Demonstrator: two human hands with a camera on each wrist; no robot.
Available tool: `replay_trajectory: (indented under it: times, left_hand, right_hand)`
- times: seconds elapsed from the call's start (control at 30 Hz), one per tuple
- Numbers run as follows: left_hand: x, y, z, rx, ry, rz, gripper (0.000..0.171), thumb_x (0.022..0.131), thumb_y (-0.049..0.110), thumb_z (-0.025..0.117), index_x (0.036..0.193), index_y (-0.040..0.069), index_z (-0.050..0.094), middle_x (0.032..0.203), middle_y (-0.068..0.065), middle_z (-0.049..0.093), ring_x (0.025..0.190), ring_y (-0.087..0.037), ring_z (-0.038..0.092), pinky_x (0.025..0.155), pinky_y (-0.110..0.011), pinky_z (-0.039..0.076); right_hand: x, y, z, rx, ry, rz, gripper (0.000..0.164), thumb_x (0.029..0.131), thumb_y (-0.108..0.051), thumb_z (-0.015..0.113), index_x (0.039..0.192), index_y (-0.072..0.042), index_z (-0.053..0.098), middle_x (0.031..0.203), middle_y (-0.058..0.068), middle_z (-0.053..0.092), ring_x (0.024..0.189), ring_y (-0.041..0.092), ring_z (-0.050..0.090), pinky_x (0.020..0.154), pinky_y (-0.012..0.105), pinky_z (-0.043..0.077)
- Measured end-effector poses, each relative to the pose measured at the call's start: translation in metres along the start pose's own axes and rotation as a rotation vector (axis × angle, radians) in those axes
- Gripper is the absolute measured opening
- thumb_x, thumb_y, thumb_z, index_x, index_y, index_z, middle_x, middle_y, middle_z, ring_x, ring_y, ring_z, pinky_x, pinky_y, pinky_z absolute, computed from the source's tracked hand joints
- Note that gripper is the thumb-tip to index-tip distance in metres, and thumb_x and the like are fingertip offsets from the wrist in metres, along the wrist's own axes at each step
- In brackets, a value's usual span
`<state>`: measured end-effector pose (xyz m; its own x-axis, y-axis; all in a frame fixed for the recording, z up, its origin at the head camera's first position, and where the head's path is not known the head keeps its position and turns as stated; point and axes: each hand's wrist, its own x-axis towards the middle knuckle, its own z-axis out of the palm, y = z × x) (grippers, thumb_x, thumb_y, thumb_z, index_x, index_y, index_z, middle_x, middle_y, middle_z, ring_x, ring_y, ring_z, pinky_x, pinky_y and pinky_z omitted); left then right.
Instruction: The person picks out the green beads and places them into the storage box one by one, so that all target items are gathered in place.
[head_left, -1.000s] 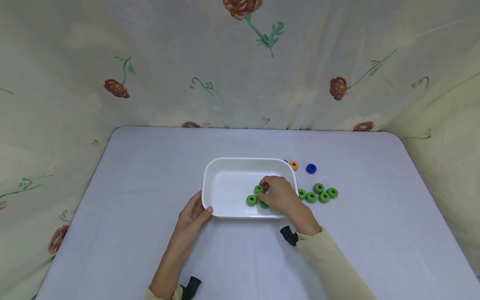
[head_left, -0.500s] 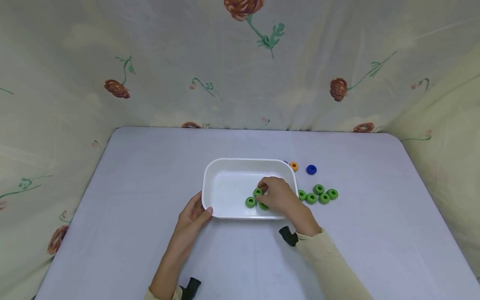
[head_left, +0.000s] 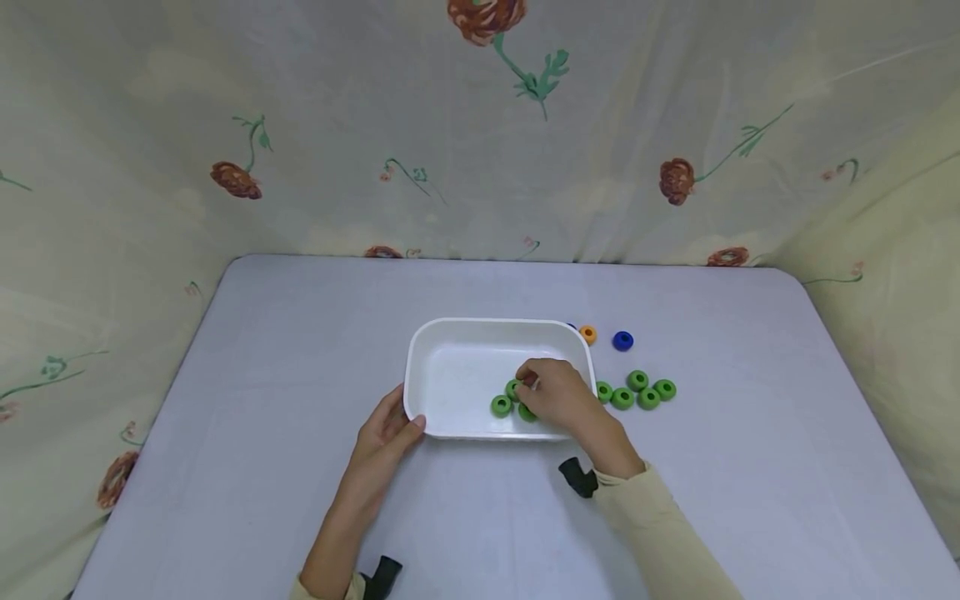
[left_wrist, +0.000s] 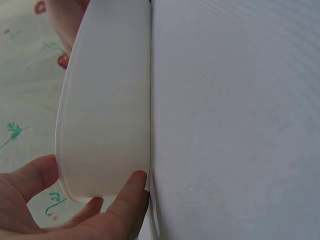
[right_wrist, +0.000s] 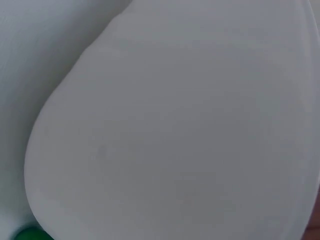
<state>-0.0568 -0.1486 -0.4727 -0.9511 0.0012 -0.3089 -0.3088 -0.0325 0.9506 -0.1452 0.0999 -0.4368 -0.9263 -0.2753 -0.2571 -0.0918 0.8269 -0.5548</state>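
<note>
A white rectangular tray (head_left: 450,375) sits in the middle of the table. My left hand (head_left: 382,433) holds its near left corner, thumb at the rim and fingers against the outer wall, as the left wrist view shows. Inside the tray, my right hand (head_left: 558,396) has its thumb and index finger at a green bead (head_left: 513,390), pinching it. A second green bead (head_left: 501,406) lies just left of the fingers, and a third green bead (head_left: 527,412) is partly covered by the hand. In the right wrist view the tray's outer wall (right_wrist: 175,125) blocks the fingers.
Right of the tray, several green beads (head_left: 648,398) lie in a loose cluster on the white-covered table (head_left: 750,467). Behind them are a blue bead (head_left: 622,340) and an orange bead (head_left: 588,334). Another blue bead (head_left: 572,326) peeks out behind the tray rim. A flowered curtain (head_left: 337,125) surrounds the table.
My right hand's fingertips and the green bead at them have shifted slightly toward me, closer to the other two beads in the tray. The left hand keeps its hold.
</note>
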Motion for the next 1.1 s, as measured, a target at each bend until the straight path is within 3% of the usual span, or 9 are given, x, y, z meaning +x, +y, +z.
replay_trajectory:
  times: [0.2,0.47,0.67,0.87,1.1]
  left_hand:
    - [-0.001,0.001,0.001,0.004,0.002,0.006,0.063,0.100,0.011,0.060,0.157,0.014,0.032,0.162,-0.012,0.035,0.151,-0.031,0.035,0.120,-0.046,0.039]
    - [-0.002,0.001,0.002,-0.007,0.009,-0.002,0.063,0.100,0.011,0.060,0.157,0.014,0.032,0.161,-0.012,0.036,0.150,-0.031,0.037,0.117,-0.045,0.043]
    - [0.000,0.000,0.001,-0.038,0.000,-0.008,0.063,0.100,0.011,0.059,0.157,0.016,0.032,0.161,-0.011,0.036,0.148,-0.030,0.039,0.112,-0.038,0.049]
    - [-0.002,0.000,0.001,-0.052,0.002,-0.011,0.062,0.100,0.010,0.059,0.156,0.015,0.034,0.160,-0.010,0.037,0.147,-0.030,0.040,0.112,-0.039,0.050]
    - [0.000,0.000,0.002,-0.058,-0.001,-0.005,0.063,0.099,0.010,0.061,0.156,0.015,0.034,0.160,-0.010,0.037,0.147,-0.031,0.041,0.111,-0.040,0.050]
  right_hand:
    - [-0.007,0.002,-0.005,0.016,0.063,-0.017,0.026,0.097,-0.019,0.064,0.116,-0.003,0.070,0.105,0.010,0.073,0.093,0.022,0.065,0.086,0.039,0.057]
    - [-0.037,0.014,-0.012,0.130,0.267,-0.085,0.026,0.096,-0.021,0.066,0.116,-0.003,0.071,0.100,0.008,0.073,0.089,0.020,0.065,0.075,0.027,0.053]
    - [-0.053,0.031,-0.023,0.280,0.445,0.052,0.030,0.099,-0.026,0.064,0.122,-0.007,0.068,0.105,0.011,0.072,0.092,0.020,0.064,0.072,0.013,0.050]
    - [-0.065,0.060,-0.028,0.288,0.487,0.182,0.034,0.099,-0.032,0.063,0.124,-0.010,0.068,0.109,0.012,0.072,0.095,0.020,0.065,0.073,0.013,0.050]
    - [-0.075,0.100,-0.029,0.278,0.569,0.247,0.033,0.096,-0.034,0.066,0.120,-0.012,0.071,0.105,0.009,0.074,0.083,-0.004,0.058,0.070,0.012,0.048]
